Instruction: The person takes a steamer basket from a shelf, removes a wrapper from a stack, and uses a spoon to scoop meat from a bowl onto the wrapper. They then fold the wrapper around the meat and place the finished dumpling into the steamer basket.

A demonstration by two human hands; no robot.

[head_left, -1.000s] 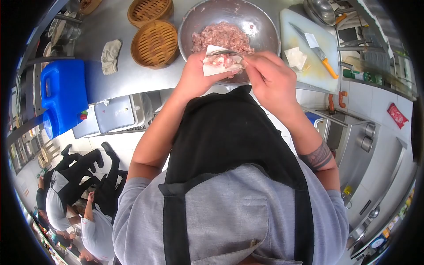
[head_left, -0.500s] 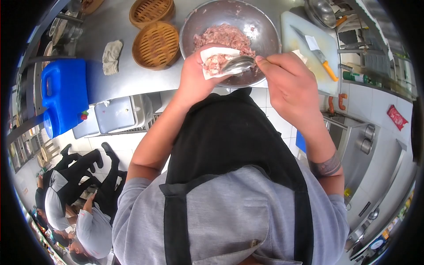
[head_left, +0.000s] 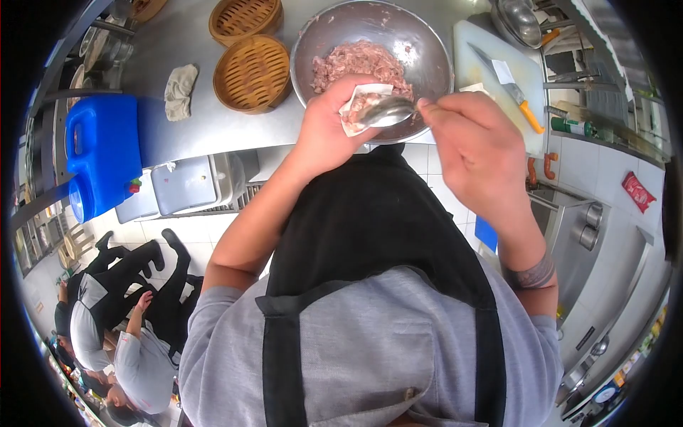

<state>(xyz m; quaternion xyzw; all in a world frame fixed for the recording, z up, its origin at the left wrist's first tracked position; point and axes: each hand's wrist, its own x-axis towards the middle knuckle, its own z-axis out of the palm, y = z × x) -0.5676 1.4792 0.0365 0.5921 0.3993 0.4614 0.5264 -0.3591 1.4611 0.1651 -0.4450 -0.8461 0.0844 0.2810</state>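
In the head view my left hand [head_left: 331, 132] cups a white dumpling wrapper [head_left: 380, 89] with minced meat in it, its fingers curled around the outside. The wrapper is bent up at its sides. My right hand [head_left: 478, 146] pinches the handle of a metal spoon [head_left: 393, 112], whose bowl lies against the filling at the wrapper's opening. Both hands are over the near side of a large steel mixing bowl [head_left: 432, 60]. Pink minced meat [head_left: 361, 62] is heaped inside that bowl. Part of the spoon handle is hidden by my right fingers.
Two bamboo steamer baskets [head_left: 252, 75] stand left of the bowl, near a folded cloth [head_left: 181, 92]. On the right, a cutting board [head_left: 473, 67] carries a knife with an orange handle [head_left: 531, 116]. A blue jug [head_left: 107, 153] is at far left; other people [head_left: 142, 363] are lower left.
My left hand has shifted slightly right, and the wrapper looks narrower and more folded around the meat. My right hand has moved a little to the right and nearer my body.
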